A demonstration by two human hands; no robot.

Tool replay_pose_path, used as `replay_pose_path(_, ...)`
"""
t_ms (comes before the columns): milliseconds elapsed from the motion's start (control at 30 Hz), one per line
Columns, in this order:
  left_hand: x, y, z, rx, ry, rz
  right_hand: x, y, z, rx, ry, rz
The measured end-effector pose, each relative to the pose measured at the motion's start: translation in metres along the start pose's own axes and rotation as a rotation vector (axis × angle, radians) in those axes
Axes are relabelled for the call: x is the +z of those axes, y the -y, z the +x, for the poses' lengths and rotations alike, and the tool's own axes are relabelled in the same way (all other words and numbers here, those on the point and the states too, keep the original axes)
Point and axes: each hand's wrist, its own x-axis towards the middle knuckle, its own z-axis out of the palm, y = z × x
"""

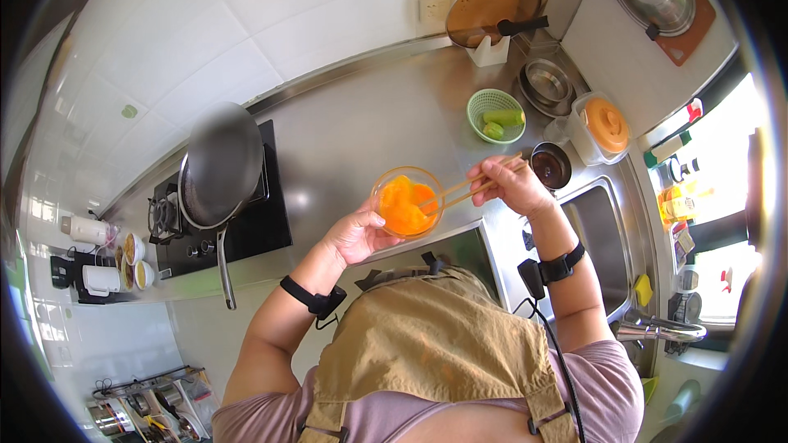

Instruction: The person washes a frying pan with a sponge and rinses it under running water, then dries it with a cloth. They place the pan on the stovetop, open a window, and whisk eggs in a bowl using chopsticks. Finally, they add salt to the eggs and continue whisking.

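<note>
A clear glass bowl (377, 187) holds orange-yellow beaten egg (403, 204). My left hand (360, 231) grips the bowl by its near left side, the thumb against the rim. Between the fingers of my right hand (508, 181) is a pair of wooden chopsticks (458, 192), slanting left with their tips in the egg. The bowl is tilted a little over the counter's front edge; whether it rests on the counter, I cannot tell.
Left, a lidded frying pan (206, 221) sits on the gas hob (265, 221), its handle jutting forward. A green basket (477, 126) with cut green vegetables (505, 117) stands behind my right hand. Close by are a dark-filled metal bowl (550, 166), an orange-lidded container (606, 126) and the sink (597, 246).
</note>
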Motion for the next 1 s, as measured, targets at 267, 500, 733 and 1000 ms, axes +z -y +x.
replay_pose_path(267, 0.002, 0.001, 0.001, -0.005, 0.021, 0.051, -0.004, -0.003, -0.002, 0.047, 0.028, -0.001)
replay_pose_path(500, -0.001, -0.002, 0.003, -0.024, 0.009, 0.059, -0.006, -0.005, -0.001, 0.037, -0.012, 0.060)
replay_pose_path(733, 0.002, -0.002, 0.003, 0.001, -0.010, -0.009, -0.003, 0.000, -0.001, 0.022, -0.048, 0.000)
replay_pose_path(1000, 0.003, -0.005, 0.002, 0.016, -0.001, 0.038, 0.007, 0.026, -0.005, -0.002, 0.052, -0.243)
